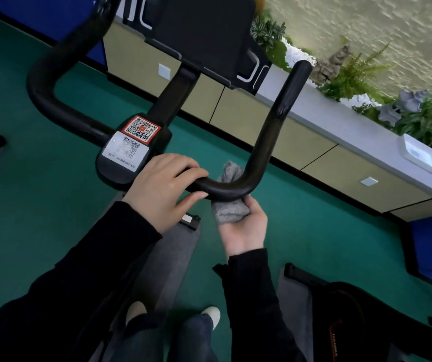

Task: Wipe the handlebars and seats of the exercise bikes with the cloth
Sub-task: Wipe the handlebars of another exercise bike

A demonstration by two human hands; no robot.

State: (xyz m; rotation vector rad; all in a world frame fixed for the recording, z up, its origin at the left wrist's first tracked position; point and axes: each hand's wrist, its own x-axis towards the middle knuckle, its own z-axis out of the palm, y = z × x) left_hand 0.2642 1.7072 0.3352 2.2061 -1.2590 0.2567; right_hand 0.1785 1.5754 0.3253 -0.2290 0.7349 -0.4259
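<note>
Head view: grey cloth at the handlebar's right bend, both hands busy

From my seat, the left hand (162,186) is curled round the handlebar (269,131) just beside its centre clamp, while the right hand (246,226) clutches the grey cloth (229,209) up against the underside of the bar's right bend. My worry is coverage: the cloth is bunched below the bend, so the bar's top face and the upright right horn could be skipped, and the stretch under the left hand gets no wipe unless that hand moves. A loose wad could also slip off the curve. The right fingertips are hidden behind cloth and bar, the bar's left horn runs out of frame at the top, the QR labels (140,129) on the clamp are too blurred to read, and no seat is visible at all.
</note>
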